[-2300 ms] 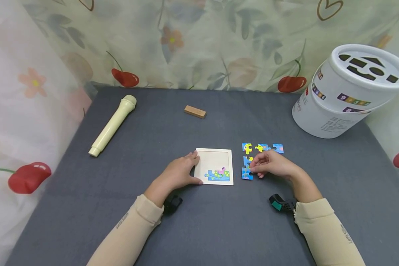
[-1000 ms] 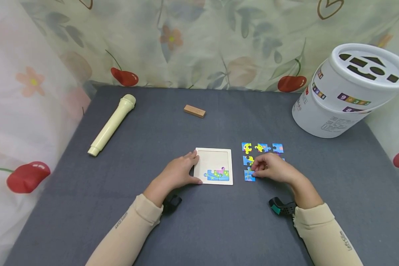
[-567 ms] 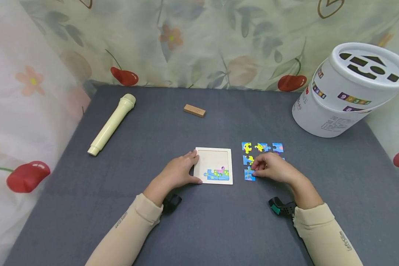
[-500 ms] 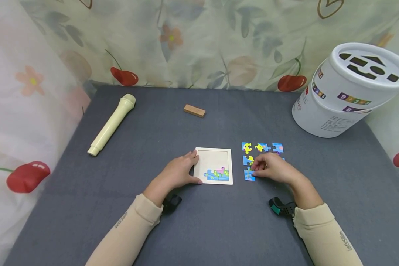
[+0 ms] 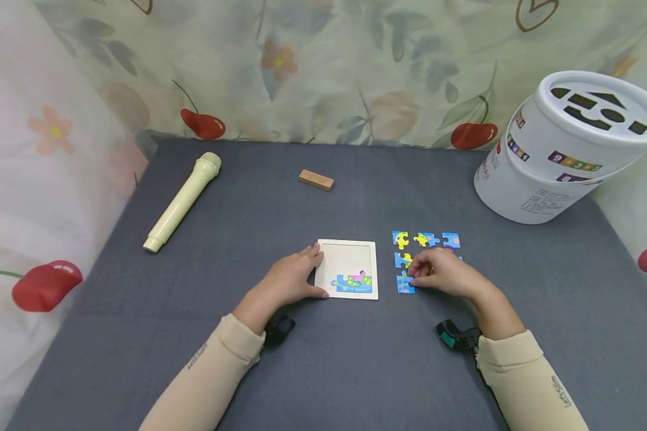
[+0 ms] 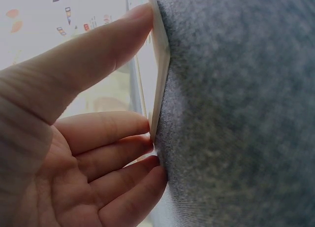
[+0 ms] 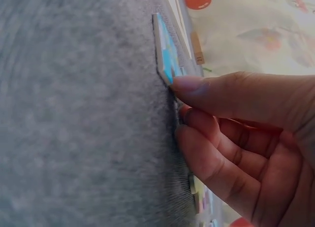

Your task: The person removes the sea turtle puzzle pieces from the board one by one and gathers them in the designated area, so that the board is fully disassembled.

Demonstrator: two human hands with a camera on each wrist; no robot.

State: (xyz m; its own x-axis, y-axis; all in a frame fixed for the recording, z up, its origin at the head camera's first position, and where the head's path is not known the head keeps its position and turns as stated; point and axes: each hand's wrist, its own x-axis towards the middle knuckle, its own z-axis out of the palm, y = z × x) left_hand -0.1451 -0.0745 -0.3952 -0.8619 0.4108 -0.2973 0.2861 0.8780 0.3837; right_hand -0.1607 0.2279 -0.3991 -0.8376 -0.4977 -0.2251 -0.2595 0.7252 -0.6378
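My left hand (image 5: 286,278) holds a pale wooden puzzle tray (image 5: 345,256) by its left side, thumb at the near corner and fingers at the far one. Joined jigsaw pieces (image 5: 354,285), blue, green and pink, lie in the tray's lower right. To the right of it, my right hand (image 5: 444,272) pinches a blue jigsaw piece (image 5: 405,285) at its right edge. The right wrist view shows the thumb on that piece (image 7: 168,54), which lies flat on the cloth. More loose pieces (image 5: 400,239) lie beyond the right hand, some partly hidden by it.
On the dark grey cloth (image 5: 334,371), a cream microphone-shaped stick (image 5: 183,200) lies at the left. A small wooden block (image 5: 316,180) is near the back. A large white bucket (image 5: 550,161) with shape holes in its lid stands at the back right. Floral curtain (image 5: 329,72) hangs behind.
The blue piece under my right hand has shifted slightly right and toward me since the earliest frame, then stayed put. My left hand and the tray have hardly moved.
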